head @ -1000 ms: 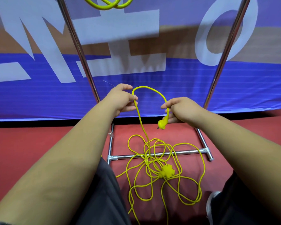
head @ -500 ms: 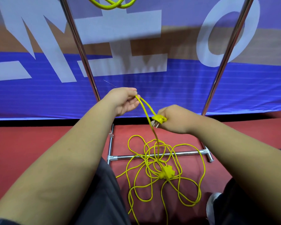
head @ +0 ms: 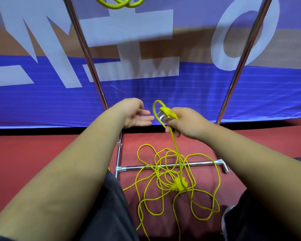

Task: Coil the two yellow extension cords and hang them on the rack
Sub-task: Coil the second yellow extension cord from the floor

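Observation:
A yellow extension cord (head: 179, 180) lies in a loose tangle on the red floor, with its socket block (head: 178, 184) in the middle of the heap. My right hand (head: 186, 123) grips the plug end (head: 165, 113) together with a small loop of the cord; one strand runs from it down to the tangle. My left hand (head: 135, 114) is just left of the loop, fingers relaxed and holding nothing. A second yellow cord (head: 119, 3) hangs coiled from the rack at the top edge. The metal rack (head: 87, 54) stands in front of me.
The rack's base bar (head: 170, 165) crosses under the tangle. Its right upright (head: 240, 66) leans toward a blue and white banner (head: 163, 84) behind. My dark-trousered legs (head: 109, 211) and a shoe (head: 228, 218) are at the bottom.
My left hand has let go of the cord and opened. My right hand has taken the plug and a short loop together and lifted slightly.

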A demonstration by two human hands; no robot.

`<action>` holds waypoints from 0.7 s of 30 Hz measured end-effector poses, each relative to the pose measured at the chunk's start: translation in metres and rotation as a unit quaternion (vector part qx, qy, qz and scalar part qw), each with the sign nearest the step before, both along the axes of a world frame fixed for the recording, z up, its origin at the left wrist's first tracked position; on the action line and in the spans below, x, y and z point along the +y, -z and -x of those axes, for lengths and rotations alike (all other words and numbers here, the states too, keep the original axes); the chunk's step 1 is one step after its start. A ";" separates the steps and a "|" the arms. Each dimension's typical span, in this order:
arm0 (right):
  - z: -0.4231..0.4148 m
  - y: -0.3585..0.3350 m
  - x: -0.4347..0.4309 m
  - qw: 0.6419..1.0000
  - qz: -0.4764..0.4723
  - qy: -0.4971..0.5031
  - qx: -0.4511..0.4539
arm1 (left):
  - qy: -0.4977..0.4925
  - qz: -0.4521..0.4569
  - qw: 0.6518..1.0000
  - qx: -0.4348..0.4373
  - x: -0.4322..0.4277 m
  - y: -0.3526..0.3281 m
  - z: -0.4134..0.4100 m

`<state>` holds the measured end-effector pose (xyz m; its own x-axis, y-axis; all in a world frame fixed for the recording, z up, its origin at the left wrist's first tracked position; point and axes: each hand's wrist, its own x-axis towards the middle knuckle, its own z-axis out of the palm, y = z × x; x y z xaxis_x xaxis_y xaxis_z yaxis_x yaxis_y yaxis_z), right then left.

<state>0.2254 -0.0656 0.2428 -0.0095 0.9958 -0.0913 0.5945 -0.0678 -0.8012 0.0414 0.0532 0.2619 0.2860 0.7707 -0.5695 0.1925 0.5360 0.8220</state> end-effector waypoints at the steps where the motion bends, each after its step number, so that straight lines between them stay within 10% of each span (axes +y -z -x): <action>1: -0.001 -0.002 0.000 0.999 -0.009 0.023 0.031 | 0.055 -0.015 0.996 0.064 -0.008 0.002 -0.002; 8: -0.014 -0.009 0.009 0.973 -0.048 0.180 0.134 | 0.532 -0.039 0.840 0.103 -0.058 0.032 -0.025; 21: -0.037 0.003 0.010 0.932 0.113 0.257 0.229 | 0.188 -0.137 0.972 0.013 -0.035 0.009 -0.036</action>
